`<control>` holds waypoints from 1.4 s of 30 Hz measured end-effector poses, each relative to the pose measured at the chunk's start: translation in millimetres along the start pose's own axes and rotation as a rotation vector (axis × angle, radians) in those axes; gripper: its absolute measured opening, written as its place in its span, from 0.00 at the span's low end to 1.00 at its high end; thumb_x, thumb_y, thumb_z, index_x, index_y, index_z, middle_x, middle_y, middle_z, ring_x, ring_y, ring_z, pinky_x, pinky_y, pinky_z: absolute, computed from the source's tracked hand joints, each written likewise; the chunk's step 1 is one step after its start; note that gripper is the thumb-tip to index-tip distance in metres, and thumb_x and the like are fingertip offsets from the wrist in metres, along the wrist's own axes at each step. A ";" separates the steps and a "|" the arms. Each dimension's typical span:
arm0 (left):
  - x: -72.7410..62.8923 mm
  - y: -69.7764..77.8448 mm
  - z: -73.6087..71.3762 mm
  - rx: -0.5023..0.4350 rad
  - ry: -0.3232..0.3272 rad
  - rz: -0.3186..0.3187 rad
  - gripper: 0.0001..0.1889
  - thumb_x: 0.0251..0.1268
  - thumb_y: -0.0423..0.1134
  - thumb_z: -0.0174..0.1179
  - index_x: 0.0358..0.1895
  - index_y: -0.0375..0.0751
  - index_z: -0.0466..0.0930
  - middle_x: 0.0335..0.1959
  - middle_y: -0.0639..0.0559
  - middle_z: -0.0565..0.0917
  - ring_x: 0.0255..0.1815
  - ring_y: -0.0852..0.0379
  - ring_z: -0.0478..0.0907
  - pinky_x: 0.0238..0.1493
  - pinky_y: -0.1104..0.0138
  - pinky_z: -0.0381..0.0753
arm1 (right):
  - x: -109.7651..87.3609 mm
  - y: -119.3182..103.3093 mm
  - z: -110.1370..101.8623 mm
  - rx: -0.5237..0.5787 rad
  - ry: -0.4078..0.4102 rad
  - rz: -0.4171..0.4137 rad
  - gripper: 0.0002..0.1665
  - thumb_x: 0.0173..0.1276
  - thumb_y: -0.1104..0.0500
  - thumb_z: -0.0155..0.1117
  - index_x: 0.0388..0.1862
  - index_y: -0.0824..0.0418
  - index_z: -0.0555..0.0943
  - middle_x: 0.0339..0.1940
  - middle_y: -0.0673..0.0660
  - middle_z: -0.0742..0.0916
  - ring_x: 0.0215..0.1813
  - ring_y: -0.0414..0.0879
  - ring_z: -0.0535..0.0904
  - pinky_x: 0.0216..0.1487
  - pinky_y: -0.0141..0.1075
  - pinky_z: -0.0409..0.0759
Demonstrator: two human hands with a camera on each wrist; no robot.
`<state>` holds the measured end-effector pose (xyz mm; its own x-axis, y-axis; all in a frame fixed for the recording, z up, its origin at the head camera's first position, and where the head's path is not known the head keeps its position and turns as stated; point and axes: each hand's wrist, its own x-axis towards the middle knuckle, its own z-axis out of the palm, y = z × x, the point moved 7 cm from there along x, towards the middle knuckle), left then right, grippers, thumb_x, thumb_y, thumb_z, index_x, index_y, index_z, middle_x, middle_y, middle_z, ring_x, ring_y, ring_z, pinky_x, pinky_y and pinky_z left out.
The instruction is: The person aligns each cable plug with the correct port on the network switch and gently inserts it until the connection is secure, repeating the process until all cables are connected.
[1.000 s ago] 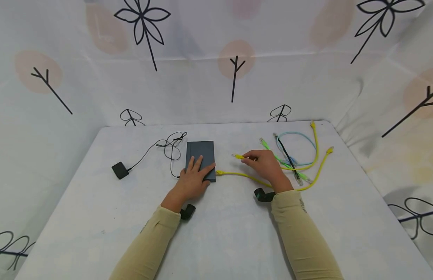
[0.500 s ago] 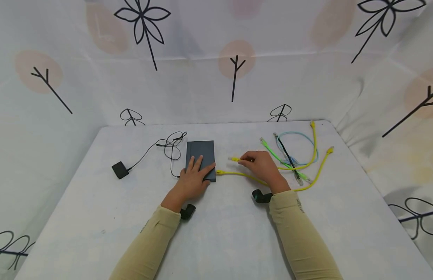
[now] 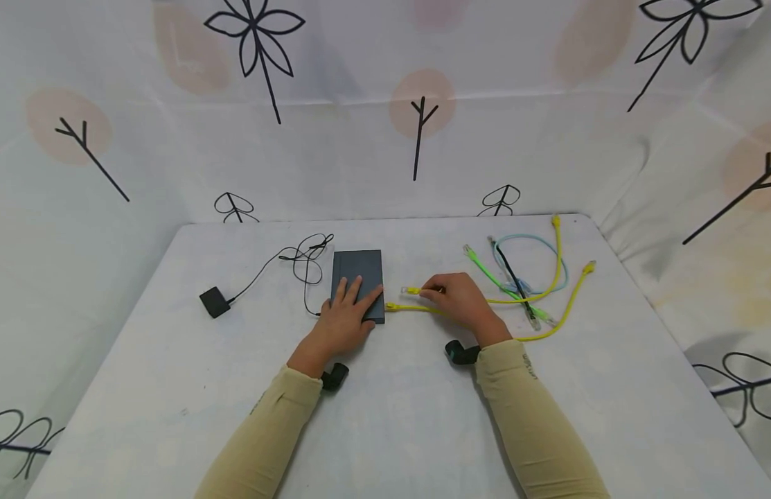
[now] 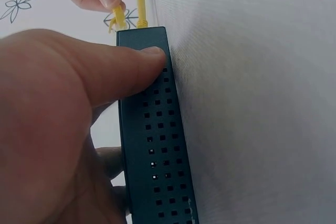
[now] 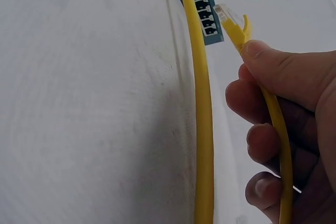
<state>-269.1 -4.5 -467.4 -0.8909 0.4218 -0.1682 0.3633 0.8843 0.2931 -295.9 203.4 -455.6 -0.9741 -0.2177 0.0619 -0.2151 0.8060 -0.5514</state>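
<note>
A dark network switch (image 3: 357, 267) lies on the white table, a row of ports showing in the right wrist view. My left hand (image 3: 343, 320) rests on it with fingers spread over the top; its thumb (image 4: 131, 72) presses the perforated near side. My right hand (image 3: 461, 301) pinches a yellow network cable (image 5: 273, 106) just behind its clear plug (image 5: 224, 15). This plug points at the switch's ports and stands a short way off them. A second yellow network cable (image 5: 202, 108) ends at a port near the end of the row.
A black power adapter (image 3: 215, 302) lies at the left, its thin cord (image 3: 305, 256) tangled and running to the switch. At the right lie a green cable (image 3: 481, 267), a black cable (image 3: 508, 270) and a light blue cable (image 3: 535, 237), crossing one another.
My right hand has moved left and slightly nearer me, bringing the yellow cable's plug closer to the switch. My left hand has stayed on the switch.
</note>
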 end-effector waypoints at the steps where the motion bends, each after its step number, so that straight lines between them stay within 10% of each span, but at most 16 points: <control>1: 0.1 0.0 -0.3 0.003 0.003 0.001 0.34 0.74 0.51 0.51 0.78 0.64 0.48 0.81 0.46 0.42 0.81 0.40 0.33 0.70 0.36 0.53 | 0.2 -0.7 0.8 -0.004 -0.005 0.001 0.10 0.69 0.49 0.64 0.40 0.51 0.88 0.40 0.50 0.89 0.38 0.44 0.79 0.42 0.40 0.76; 42: -1.6 5.2 1.2 -0.004 -0.033 -0.010 0.34 0.73 0.52 0.51 0.78 0.61 0.48 0.81 0.47 0.41 0.81 0.41 0.33 0.70 0.36 0.54 | 0.7 -17.5 23.6 0.021 -0.010 -0.155 0.09 0.66 0.51 0.66 0.39 0.52 0.89 0.39 0.50 0.90 0.44 0.45 0.84 0.49 0.42 0.80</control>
<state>-265.5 -0.4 -466.7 -0.8851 0.4192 -0.2022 0.3532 0.8879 0.2947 -291.2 176.2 -465.5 -0.9285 -0.3443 0.1390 -0.3611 0.7505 -0.5535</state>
